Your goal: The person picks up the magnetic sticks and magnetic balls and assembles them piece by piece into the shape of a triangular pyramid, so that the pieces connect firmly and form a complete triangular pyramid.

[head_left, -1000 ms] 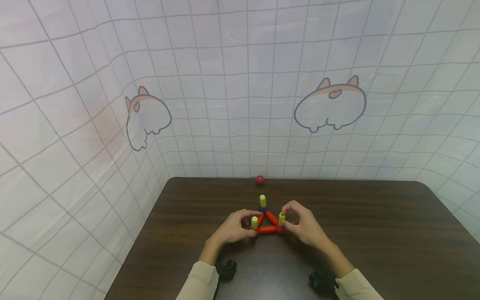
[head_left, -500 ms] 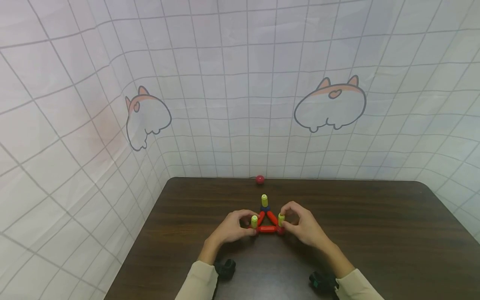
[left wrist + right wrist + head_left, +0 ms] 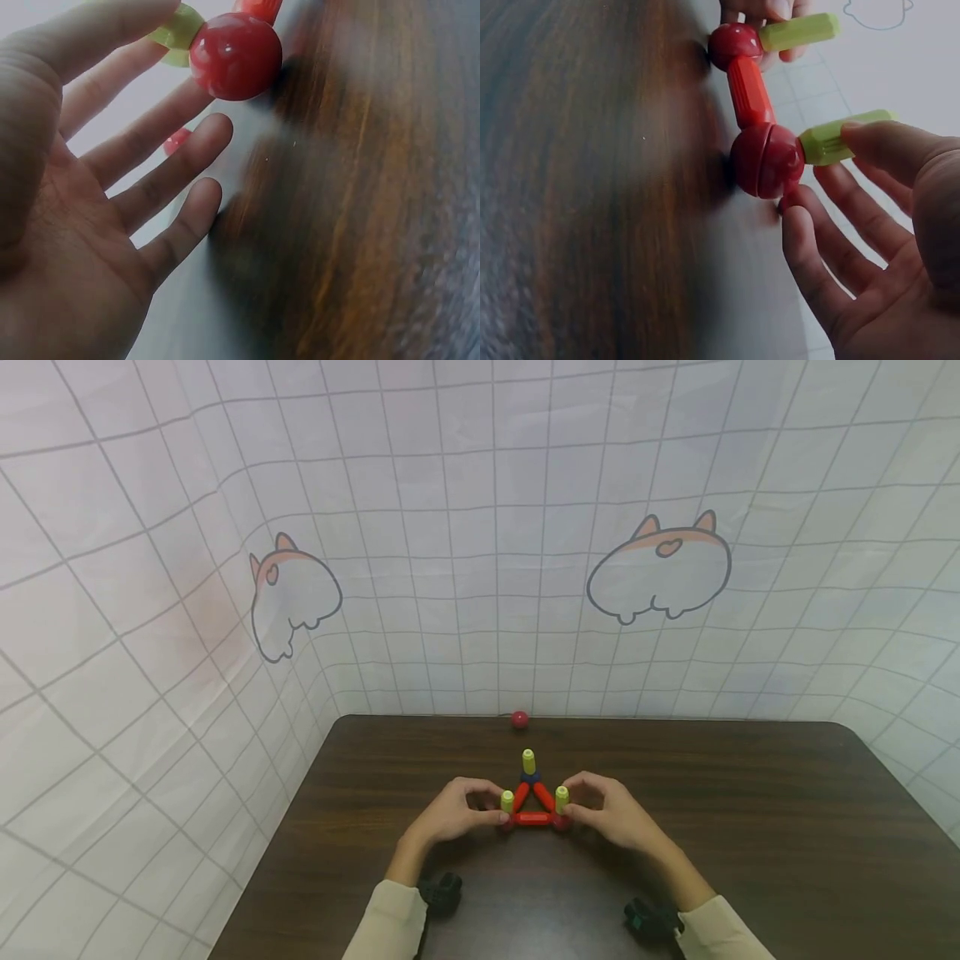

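On the table, red magnetic building sticks (image 3: 534, 818) form a triangle, joined at the front corners by red balls (image 3: 767, 160) and at the back by a dark blue piece (image 3: 530, 777). A yellow-green stick stands upright on each corner. My left hand (image 3: 455, 812) pinches the left yellow-green stick (image 3: 507, 802) between thumb and forefinger, its other fingers spread in the left wrist view. On the other side, my right hand (image 3: 617, 814) pinches the right yellow-green stick (image 3: 840, 139) with thumb and fingers. Neither hand touches the back yellow-green stick (image 3: 528, 762).
A loose red ball (image 3: 520, 720) lies at the table's far edge, by the grid-patterned curtain (image 3: 480, 568). The dark wooden table (image 3: 750, 810) extends around the triangle. Black wrist devices (image 3: 442, 893) sit below both wrists.
My left hand has shifted slightly left and its fingers sit farther out on the left corner. The triangle's back corner has swung slightly right. My right hand has dropped a little.
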`<act>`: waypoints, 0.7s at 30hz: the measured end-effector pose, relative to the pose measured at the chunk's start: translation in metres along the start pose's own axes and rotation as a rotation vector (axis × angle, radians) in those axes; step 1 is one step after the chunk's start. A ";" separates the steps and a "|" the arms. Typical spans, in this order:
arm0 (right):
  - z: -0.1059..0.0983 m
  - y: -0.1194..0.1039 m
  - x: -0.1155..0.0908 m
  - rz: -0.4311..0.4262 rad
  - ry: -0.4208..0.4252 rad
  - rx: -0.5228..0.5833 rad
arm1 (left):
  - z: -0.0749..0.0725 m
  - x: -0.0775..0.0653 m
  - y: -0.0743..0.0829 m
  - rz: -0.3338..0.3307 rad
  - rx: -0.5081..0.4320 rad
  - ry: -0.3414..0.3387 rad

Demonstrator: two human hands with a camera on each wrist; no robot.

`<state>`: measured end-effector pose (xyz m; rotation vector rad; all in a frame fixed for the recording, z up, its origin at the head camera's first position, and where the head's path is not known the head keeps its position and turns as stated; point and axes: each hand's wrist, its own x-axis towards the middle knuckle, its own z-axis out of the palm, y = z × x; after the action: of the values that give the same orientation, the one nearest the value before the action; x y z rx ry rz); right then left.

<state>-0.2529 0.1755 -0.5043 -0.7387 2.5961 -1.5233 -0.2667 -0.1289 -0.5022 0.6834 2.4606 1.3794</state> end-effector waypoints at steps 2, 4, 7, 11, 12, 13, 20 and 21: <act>0.000 0.001 0.000 0.007 -0.008 -0.010 | 0.000 0.000 0.000 0.001 0.010 0.003; 0.001 0.001 0.001 0.000 -0.011 -0.022 | 0.001 0.001 -0.002 0.002 0.028 0.011; 0.003 0.000 0.001 -0.009 -0.004 -0.048 | 0.003 0.002 -0.004 0.017 0.055 0.029; 0.007 -0.002 0.000 -0.006 0.019 -0.092 | 0.006 0.004 -0.004 0.026 0.066 0.048; 0.008 -0.003 0.000 0.000 0.024 -0.095 | 0.007 0.005 -0.004 0.024 0.063 0.052; 0.009 -0.003 0.000 0.007 0.031 -0.103 | 0.008 0.005 -0.004 0.027 0.059 0.057; 0.015 -0.005 0.000 0.017 0.048 -0.138 | 0.012 0.007 -0.003 0.030 0.074 0.081; 0.015 -0.006 0.000 0.016 0.049 -0.142 | 0.012 0.007 -0.003 0.027 0.074 0.082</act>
<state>-0.2470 0.1607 -0.5075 -0.6985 2.7625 -1.3814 -0.2683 -0.1177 -0.5106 0.6913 2.5876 1.3574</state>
